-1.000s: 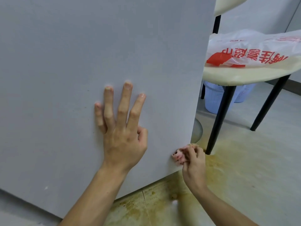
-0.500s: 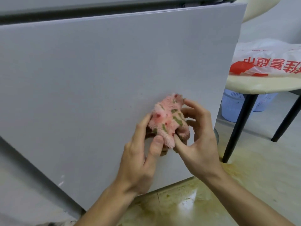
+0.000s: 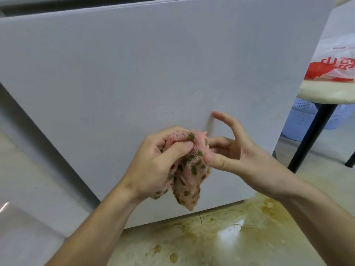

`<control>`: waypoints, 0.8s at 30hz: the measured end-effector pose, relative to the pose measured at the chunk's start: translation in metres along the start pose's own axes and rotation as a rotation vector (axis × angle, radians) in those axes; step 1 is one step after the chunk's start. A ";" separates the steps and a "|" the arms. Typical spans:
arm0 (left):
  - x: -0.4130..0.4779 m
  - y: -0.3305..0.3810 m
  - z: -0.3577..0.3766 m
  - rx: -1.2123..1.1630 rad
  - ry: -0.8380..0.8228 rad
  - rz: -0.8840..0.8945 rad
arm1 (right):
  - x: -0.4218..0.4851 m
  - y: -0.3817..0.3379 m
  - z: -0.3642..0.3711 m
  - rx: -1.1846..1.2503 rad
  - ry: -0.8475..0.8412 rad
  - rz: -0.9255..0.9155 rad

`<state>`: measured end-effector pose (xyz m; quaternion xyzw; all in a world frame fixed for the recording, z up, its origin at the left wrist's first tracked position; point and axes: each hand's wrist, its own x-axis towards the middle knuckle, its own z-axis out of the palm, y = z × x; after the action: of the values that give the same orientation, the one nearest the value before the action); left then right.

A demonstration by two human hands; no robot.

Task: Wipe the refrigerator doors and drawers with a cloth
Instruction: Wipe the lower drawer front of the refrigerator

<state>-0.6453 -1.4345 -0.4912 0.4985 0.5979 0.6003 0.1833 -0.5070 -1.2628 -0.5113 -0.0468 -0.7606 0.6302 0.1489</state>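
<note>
Filling most of the view, a pale grey refrigerator panel (image 3: 134, 73) is seen from above. Just below the centre, at about 6 o'clock, a fluffy pink cloth (image 3: 189, 175) with olive-green spots is held in front of the panel by both hands, which are brought together. The cloth is bunched in the left hand (image 3: 155, 164), whose fingers and thumb are curled round it, and its loose end hangs toward the floor. At 3 o'clock of the cloth, its edge is pinched between the thumb and middle fingers of the right hand (image 3: 236, 150), while the forefinger is lifted free. Whether the cloth touches the panel cannot be told. Small dark specks (image 3: 182, 110) are left on the panel at 12 o'clock of the hands, so the wiping of this front is judged unfinished, and the cloth appears to be gathered up for a pass. Other doors and drawers are out of view, so their state cannot be judged. At 5 o'clock the floor (image 3: 221, 239) is marked with yellow-brown stains. At 3 o'clock a printed plastic bag (image 3: 330, 70) lies on a cream table (image 3: 326, 93).
</note>
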 end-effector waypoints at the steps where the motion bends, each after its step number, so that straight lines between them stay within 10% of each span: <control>1: 0.000 0.001 -0.002 0.003 -0.004 0.000 | 0.001 0.000 0.001 -0.011 -0.017 0.030; 12: -0.006 0.005 -0.018 0.206 0.000 -0.055 | 0.007 -0.027 -0.007 0.186 0.171 -0.105; 19: -0.005 0.006 -0.021 -0.035 -0.149 -0.227 | 0.015 -0.039 0.002 -0.522 0.556 -0.166; 24: -0.007 0.007 -0.026 0.229 -0.260 -0.289 | 0.014 -0.056 -0.003 -0.691 0.721 -0.331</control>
<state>-0.6610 -1.4554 -0.4815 0.4984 0.6987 0.4266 0.2853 -0.5135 -1.2678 -0.4541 -0.1866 -0.8218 0.2544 0.4745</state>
